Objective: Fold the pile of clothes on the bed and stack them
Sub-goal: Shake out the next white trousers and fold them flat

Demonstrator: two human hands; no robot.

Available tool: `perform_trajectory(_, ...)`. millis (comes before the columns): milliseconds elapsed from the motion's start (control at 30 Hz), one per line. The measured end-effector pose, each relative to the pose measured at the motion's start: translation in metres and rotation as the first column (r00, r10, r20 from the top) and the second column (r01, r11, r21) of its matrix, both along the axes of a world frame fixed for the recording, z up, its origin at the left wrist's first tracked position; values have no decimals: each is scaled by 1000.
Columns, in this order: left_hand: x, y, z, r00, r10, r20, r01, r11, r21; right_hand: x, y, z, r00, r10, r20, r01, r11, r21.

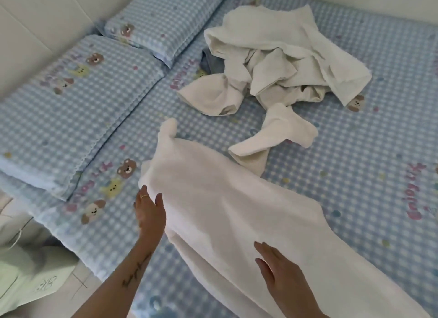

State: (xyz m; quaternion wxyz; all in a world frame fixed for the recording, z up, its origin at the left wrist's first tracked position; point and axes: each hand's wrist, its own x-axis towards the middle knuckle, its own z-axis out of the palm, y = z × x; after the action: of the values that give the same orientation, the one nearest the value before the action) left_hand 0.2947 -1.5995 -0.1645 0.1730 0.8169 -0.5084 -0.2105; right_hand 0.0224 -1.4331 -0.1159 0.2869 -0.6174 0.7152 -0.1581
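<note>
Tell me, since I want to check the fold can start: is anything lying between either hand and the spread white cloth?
Nothing visible does. The left hand is at the edge of the large spread white cloth, and the right hand lies flat on it. The crumpled white pile sits farther up the blue checked bed, apart.

Setting: home bedroom. Evidence: a bed [355,175] covered in a blue-and-white gingham sheet printed with cartoon bears and pink "Enjoy Life" lettering; two matching pillows [71,104] side by side against a pale panelled wall [47,14]; a heap of white laundry [279,57] loose on the sheet; light tiled floor [80,287] beside the bed at lower left.
</note>
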Motion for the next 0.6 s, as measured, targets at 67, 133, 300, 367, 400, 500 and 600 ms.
perform_trajectory(67,20,-36,-7,989,105,-103,-105,994,7,33,-28,-4,1000,21,15,-21,1000,-16)
perform_trajectory(133,41,-67,-20,919,302,-255,-274,951,140,69,-60,-10,998,37,49,-34,998,-54)
perform_trajectory(300,73,-107,-24,558,575,-598,-345,816,463,162,-149,-17,993,104,61,-92,980,-174)
perform_trajectory(367,71,-105,-10,642,450,-620,-308,893,329,198,-182,-17,987,162,16,-156,967,-201)
perform_trajectory(400,67,-102,1,673,366,-643,-276,931,241,215,-198,-16,983,183,-10,-182,966,-184)
perform_trajectory(500,54,-95,36,711,32,-703,-35,999,10,239,-232,-20,995,99,32,-95,990,-108)
perform_trajectory(600,52,-96,46,721,-159,-674,155,986,-66,231,-243,-16,948,-174,267,189,982,-28)
